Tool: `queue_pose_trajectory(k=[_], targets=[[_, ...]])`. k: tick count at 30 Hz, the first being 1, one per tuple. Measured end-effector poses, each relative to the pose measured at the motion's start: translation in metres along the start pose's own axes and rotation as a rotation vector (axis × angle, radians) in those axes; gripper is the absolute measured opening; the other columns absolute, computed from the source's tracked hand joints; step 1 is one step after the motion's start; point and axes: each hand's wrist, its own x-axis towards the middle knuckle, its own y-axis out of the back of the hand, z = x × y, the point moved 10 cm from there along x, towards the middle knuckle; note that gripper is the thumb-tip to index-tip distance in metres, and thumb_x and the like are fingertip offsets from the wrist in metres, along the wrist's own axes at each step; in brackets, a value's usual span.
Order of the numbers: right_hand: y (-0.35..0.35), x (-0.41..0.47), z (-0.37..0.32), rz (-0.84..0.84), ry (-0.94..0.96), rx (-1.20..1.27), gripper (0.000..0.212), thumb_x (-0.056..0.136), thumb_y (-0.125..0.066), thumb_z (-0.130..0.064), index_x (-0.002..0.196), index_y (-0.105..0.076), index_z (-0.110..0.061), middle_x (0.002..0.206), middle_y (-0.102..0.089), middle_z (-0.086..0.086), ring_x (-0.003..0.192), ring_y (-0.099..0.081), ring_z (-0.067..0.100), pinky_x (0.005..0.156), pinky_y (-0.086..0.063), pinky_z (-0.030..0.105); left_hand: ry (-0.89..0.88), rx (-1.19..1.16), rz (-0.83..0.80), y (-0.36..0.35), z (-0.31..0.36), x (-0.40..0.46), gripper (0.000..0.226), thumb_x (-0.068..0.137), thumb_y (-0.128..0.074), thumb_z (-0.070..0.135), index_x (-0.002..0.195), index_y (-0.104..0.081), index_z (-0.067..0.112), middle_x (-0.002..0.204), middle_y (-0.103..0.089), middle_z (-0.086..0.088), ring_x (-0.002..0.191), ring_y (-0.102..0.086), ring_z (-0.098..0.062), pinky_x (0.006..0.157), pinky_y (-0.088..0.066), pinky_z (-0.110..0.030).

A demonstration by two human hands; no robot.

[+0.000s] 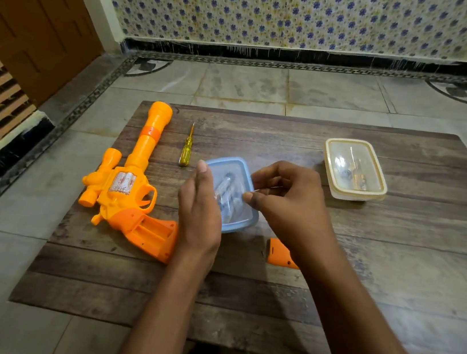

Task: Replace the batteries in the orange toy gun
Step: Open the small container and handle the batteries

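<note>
The orange toy gun [129, 180] lies on the left of the wooden mat [363, 270], its grip's battery bay open and empty, facing up. The orange battery cover [277, 253] lies beside my right wrist, with a small screw just left of it. A blue-rimmed clear box [234, 171] with batteries inside sits in the middle. My left hand [200, 211] holds its left side, fingers straight along it. My right hand [285, 202] pinches the box's lid at the right edge with curled fingers.
A yellow-handled screwdriver [186, 149] lies between the gun barrel and the blue box. A cream-lidded clear box [354, 170] with small items stands at the back right. The mat lies on a tiled floor; a wooden door is at the left.
</note>
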Motion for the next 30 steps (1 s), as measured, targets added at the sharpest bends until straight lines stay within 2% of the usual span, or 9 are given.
queue_pose_trajectory(k=[2, 5, 8, 11, 15, 19, 22, 26, 30], targets=[[-0.004, 0.000, 0.001, 0.000, 0.000, 0.002, 0.020, 0.079, -0.084, -0.010, 0.093, -0.073, -0.019, 0.086, -0.073, -0.003, 0.083, -0.072, 0.011, 0.073, -0.064, 0.035, -0.022, 0.038, 0.010, -0.002, 0.007, -0.005, 0.022, 0.112, -0.038, 0.041, 0.094, -0.048, 0.034, 0.097, -0.051, 0.013, 0.081, -0.059, 0.009, 0.064, -0.046, -0.005], [-0.008, -0.001, 0.001, 0.018, 0.028, 0.004, 0.008, 0.090, -0.076, -0.025, 0.094, -0.072, -0.020, 0.084, -0.071, -0.005, 0.080, -0.070, 0.008, 0.065, -0.055, 0.027, -0.113, 0.093, 0.085, 0.003, 0.020, -0.010, 0.033, 0.113, -0.036, 0.036, 0.081, -0.045, 0.033, 0.087, -0.047, 0.012, 0.073, -0.057, 0.005, 0.069, -0.047, -0.014], [-0.011, -0.004, -0.007, 0.050, 0.124, -0.093, 0.028, 0.103, -0.058, -0.036, 0.083, -0.068, -0.018, 0.075, -0.067, -0.005, 0.069, -0.063, 0.005, 0.056, -0.042, 0.019, -0.161, 0.087, 0.101, 0.000, 0.024, -0.014, 0.036, 0.114, -0.037, 0.032, 0.079, -0.046, 0.030, 0.083, -0.047, 0.011, 0.062, -0.053, 0.020, 0.061, -0.043, -0.004], [-0.012, -0.007, -0.018, 0.106, 0.238, -0.142, 0.050, 0.110, -0.042, -0.038, 0.067, -0.054, -0.015, 0.061, -0.058, -0.001, 0.057, -0.055, 0.013, 0.054, -0.041, 0.033, -0.216, 0.152, 0.072, -0.006, 0.030, -0.018, 0.039, 0.114, -0.037, 0.030, 0.075, -0.044, 0.030, 0.076, -0.047, 0.012, 0.061, -0.053, 0.018, 0.064, -0.043, -0.007], [-0.005, -0.007, -0.021, 0.205, 0.281, -0.183, 0.055, 0.109, -0.030, -0.048, 0.059, -0.041, -0.027, 0.057, -0.054, -0.003, 0.056, -0.059, 0.021, 0.057, -0.050, 0.047, -0.279, 0.256, 0.024, -0.012, 0.030, -0.020, 0.032, 0.112, -0.038, 0.032, 0.085, -0.055, 0.028, 0.085, -0.058, 0.014, 0.085, -0.062, 0.010, 0.080, -0.044, -0.006], [-0.004, -0.007, -0.022, 0.209, 0.290, -0.249, 0.057, 0.107, -0.023, -0.052, 0.058, -0.038, -0.027, 0.055, -0.051, -0.004, 0.055, -0.057, 0.022, 0.057, -0.049, 0.050, -0.295, 0.299, -0.006, -0.014, 0.028, -0.021, 0.060, 0.108, -0.038, 0.048, 0.122, -0.064, -0.003, 0.123, -0.068, -0.017, 0.123, -0.061, -0.029, 0.109, -0.048, -0.047], [-0.006, -0.005, -0.025, 0.190, 0.312, -0.266, 0.056, 0.108, -0.024, -0.049, 0.058, -0.036, -0.028, 0.054, -0.047, -0.006, 0.052, -0.052, 0.017, 0.056, -0.046, 0.046, -0.331, 0.326, -0.025, -0.016, 0.033, -0.022, 0.065, 0.104, -0.034, 0.051, 0.113, -0.065, -0.006, 0.113, -0.069, -0.021, 0.110, -0.066, -0.032, 0.097, -0.053, -0.048], [-0.008, -0.003, -0.027, 0.168, 0.339, -0.275, 0.057, 0.110, -0.027, -0.044, 0.057, -0.038, -0.027, 0.053, -0.045, -0.008, 0.051, -0.050, 0.013, 0.056, -0.045, 0.044, -0.379, 0.340, -0.023, -0.018, 0.041, -0.024, 0.042, 0.111, -0.034, 0.035, 0.075, -0.053, 0.024, 0.073, -0.059, 0.005, 0.070, -0.060, 0.004, 0.065, -0.043, -0.013], [-0.009, -0.004, -0.029, 0.190, 0.363, -0.303, 0.056, 0.110, -0.027, -0.044, 0.058, -0.037, -0.029, 0.053, -0.043, -0.009, 0.050, -0.048, 0.010, 0.053, -0.043, 0.040, -0.422, 0.377, -0.017, -0.018, 0.043, -0.023, 0.038, 0.108, -0.032, 0.038, 0.074, -0.047, 0.030, 0.068, -0.053, 0.007, 0.064, -0.055, 0.000, 0.060, -0.042, -0.020]])
